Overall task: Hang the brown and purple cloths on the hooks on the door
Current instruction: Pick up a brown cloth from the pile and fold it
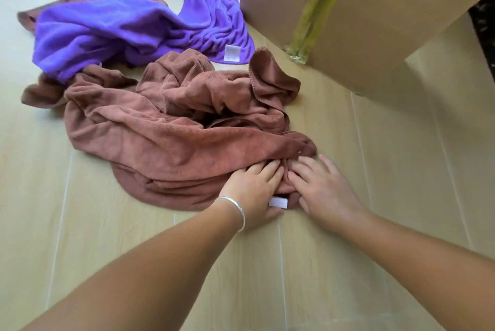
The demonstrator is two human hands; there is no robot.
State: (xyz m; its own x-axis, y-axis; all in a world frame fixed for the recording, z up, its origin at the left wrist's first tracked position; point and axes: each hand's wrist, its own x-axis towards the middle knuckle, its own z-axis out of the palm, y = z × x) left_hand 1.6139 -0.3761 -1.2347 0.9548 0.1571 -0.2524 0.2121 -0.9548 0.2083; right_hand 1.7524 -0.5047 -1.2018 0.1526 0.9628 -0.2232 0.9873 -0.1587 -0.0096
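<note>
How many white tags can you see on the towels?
2. One tag is on the purple cloth near the box; the other tag is on the brown cloth. More may be hidden.

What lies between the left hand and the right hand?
In the head view, a bunched fold of the brown cloth and its white label lie between the left hand and right hand.

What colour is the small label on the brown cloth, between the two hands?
White label, on the brown cloth; head view.

Pale wood-look floor [348, 263] fills the frame. A crumpled brown cloth [166, 137] lies at centre, a purple cloth [112, 28] upper left, a cardboard box [375, 9] upper right.
</note>
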